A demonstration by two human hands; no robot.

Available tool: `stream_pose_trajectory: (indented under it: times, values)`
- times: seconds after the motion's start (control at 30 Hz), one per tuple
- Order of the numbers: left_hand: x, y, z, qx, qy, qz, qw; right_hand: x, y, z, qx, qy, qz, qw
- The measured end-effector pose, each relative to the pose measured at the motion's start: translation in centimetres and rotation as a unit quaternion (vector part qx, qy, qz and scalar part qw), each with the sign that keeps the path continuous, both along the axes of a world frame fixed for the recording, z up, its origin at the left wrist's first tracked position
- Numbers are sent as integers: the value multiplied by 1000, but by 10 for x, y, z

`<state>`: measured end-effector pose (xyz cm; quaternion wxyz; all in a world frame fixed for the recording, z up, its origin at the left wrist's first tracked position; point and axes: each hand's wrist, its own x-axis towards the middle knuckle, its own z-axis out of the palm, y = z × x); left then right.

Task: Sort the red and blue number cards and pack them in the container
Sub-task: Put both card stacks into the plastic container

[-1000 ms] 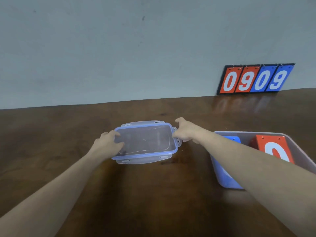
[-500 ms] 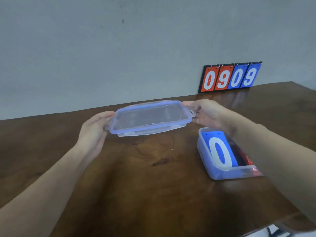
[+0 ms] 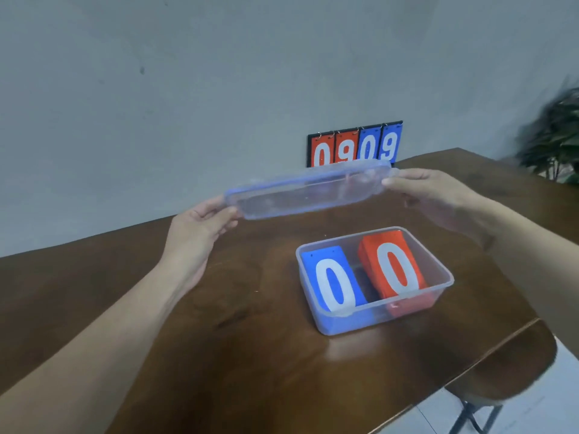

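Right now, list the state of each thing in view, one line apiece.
Lid: held up in the air, off the box, tilted.
Box: open, on the table.
Blue cards: stacked in the box, left side, 0 on top.
Red cards: stacked in the box, right side, 0 on top.
Left hand: grips the lid's left end.
Right hand: grips the lid's right end.
Scoreboard: upright, reads 0909.

this looks like a plain room in a home or a small office, though which of the two cannot be told. a dark polished wooden table [image 3: 219, 355] stands against a bare grey painted wall [image 3: 188, 89]. a small flip scoreboard [image 3: 355, 145] leans at the wall. a leafy potted plant [image 3: 554, 142] shows blurred at the right edge, and a stool [image 3: 501, 374] stands on a pale tiled floor [image 3: 532, 415].
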<state>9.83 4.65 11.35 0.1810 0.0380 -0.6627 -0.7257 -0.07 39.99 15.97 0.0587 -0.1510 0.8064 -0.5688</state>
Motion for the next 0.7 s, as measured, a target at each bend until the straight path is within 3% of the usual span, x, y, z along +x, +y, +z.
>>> stream_pose_trajectory:
  times: [0.13, 0.3, 0.43, 0.53, 0.7]
  values:
    - [-9, 35, 1, -65, 22, 60, 996, 0, 26, -2, -7, 89, -46, 995]
    - [-11, 83, 12, -75, 40, 89, 992, -6, 52, -7, -40, 112, -64, 991]
    - [-16, 112, 19, -12, -27, 48, 998, -10, 60, -19, -6, 34, -60, 998]
    - [-12, 129, 1, -38, -104, 10, 994, -10, 68, -40, 34, -34, -47, 998]
    - [0, 137, -30, -36, -202, 4, 979, -10, 83, -72, 188, -108, 18, 976]
